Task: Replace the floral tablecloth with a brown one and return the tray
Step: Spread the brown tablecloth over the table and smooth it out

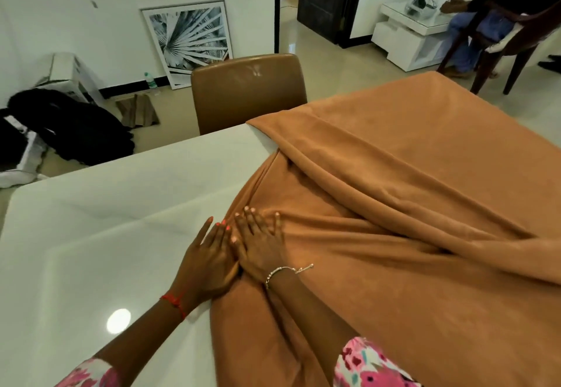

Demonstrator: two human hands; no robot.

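Hands lie side by side, palms down, at the left edge of the brown tablecloth. Left hand: fingers straight, resting where the cloth edge meets the bare white counter. Right hand: flat on the cloth, fingers slightly fanned, touching the left hand. The grip of each is spread flat and pinches nothing. The tablecloth covers the right part of the counter, with long folds running from the hands toward the right and one edge turned back near the far side. A brown chair stands at the counter's far edge. A framed picture leans against the wall behind it.
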